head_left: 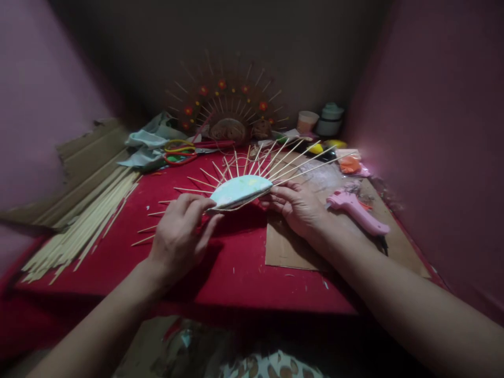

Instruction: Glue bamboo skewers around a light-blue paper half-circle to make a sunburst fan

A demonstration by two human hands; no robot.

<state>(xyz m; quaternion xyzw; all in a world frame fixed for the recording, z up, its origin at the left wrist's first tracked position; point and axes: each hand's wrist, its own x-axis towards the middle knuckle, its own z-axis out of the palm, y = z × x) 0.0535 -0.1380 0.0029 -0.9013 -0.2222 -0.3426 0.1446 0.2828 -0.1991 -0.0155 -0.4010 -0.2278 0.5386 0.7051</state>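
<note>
1. Two hands meet on one piece at the middle of the frame: a pale blue half-disc [240,190] with thin bamboo skewers fanning out of its curved edge. The left hand [179,236] sits at its lower-left end, the right hand [297,207] at its right end, so the piece lies between them, just above and ahead of both.
2. The half-disc's long axis, its straight edge, runs from lower left to upper right, tilted up off the red tabletop [236,262]. The skewers [291,157] radiate toward the upper part of the frame, the longest ones toward the upper right.
3. The left hand has its thumb and fingers closed together in a pinch at the disc's left tip. The right hand's fingers are curled around the right end from beneath; how tightly it grips I cannot tell.
4. Both hands are about equally near; the left covers the lower tip, the right the higher one.
5. The disc looks like paper-covered card, light blue with faint yellowish patches and a tan rim.
6. Around it: a brown cardboard sheet [291,252] under the right hand, a pink glue gun [356,210] to the right, a bundle of loose bamboo sticks [82,220] at left, scissors [181,152] behind, and a finished fan decoration with red flowers [226,107] at the back.
</note>
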